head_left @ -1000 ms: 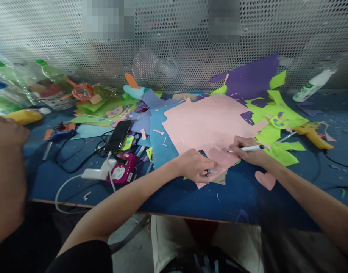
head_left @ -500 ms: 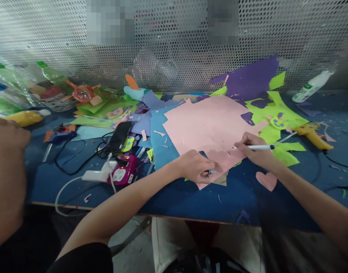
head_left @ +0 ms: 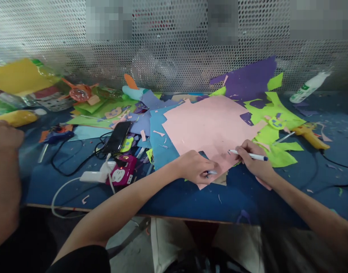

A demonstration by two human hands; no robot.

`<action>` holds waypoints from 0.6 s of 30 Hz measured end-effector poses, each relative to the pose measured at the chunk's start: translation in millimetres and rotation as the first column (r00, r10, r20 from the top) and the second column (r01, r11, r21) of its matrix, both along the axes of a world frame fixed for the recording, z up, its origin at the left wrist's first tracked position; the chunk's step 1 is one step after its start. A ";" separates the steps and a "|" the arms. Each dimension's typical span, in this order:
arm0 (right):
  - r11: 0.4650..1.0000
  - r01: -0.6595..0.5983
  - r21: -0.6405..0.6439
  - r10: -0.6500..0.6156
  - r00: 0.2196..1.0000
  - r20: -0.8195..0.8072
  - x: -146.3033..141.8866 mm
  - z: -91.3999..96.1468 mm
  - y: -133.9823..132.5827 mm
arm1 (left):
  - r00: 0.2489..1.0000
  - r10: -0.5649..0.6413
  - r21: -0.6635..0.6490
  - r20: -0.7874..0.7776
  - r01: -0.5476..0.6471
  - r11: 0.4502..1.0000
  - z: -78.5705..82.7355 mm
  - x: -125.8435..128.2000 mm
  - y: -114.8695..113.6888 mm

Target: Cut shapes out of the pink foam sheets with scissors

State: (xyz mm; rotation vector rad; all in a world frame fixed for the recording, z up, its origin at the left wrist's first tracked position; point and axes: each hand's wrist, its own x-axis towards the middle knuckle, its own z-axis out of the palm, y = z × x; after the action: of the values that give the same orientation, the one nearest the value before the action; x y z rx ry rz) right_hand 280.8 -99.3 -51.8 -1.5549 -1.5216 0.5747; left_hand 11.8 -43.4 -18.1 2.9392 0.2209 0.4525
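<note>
A large pink paper sheet (head_left: 202,125) with cut edges lies in the middle of the blue table. Over its lower edge rests my left hand (head_left: 195,167), fingers curled around a small, shiny bluish-white object (head_left: 212,172) whose kind I cannot make out. My right hand (head_left: 252,159) grips a white marker (head_left: 257,156) with a dark blue end. The marker's tip points left at the pink sheet, close to a short dark mark; contact is unclear. Beneath my right wrist, a pink paper heart (head_left: 263,183) is mostly covered.
Blue paper (head_left: 161,140), purple paper (head_left: 250,79) and lime paper (head_left: 284,155) surround the sheet. A yellow glue gun (head_left: 311,136) and white bottle (head_left: 310,87) stand right. Left are a phone (head_left: 118,136), magenta power adapter (head_left: 123,170), cables and another person's hand (head_left: 6,136).
My right hand has shifted slightly down, tilting the marker and covering more of the heart. My left hand stays put. A yellow sheet has appeared at far left.
</note>
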 end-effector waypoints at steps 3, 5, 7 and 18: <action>1.000 0.009 -0.022 -0.008 0.998 0.056 0.1 2.5 0.0 | 1.000 -0.005 0.012 0.001 0.005 1.000 0.5 -0.8 0.5; 0.999 0.005 -0.046 -0.001 0.997 0.082 -0.4 3.8 0.2 | 1.000 -0.008 0.029 -0.001 0.008 1.000 0.7 -1.6 1.1; 0.999 0.001 -0.050 0.004 0.995 0.097 -0.8 4.4 0.7 | 1.000 -0.003 0.044 -0.006 0.003 0.999 0.6 -2.4 1.7; 0.992 -0.119 -0.037 0.123 0.979 0.159 1.7 2.1 0.3 | 1.000 0.010 0.046 0.012 -0.011 0.999 0.0 -1.2 1.5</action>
State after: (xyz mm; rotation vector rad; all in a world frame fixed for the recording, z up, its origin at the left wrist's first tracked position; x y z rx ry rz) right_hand 282.5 -99.0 -49.8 -1.5683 -1.7470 0.5508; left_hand 10.6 -41.9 -18.1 2.9807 0.2277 0.4832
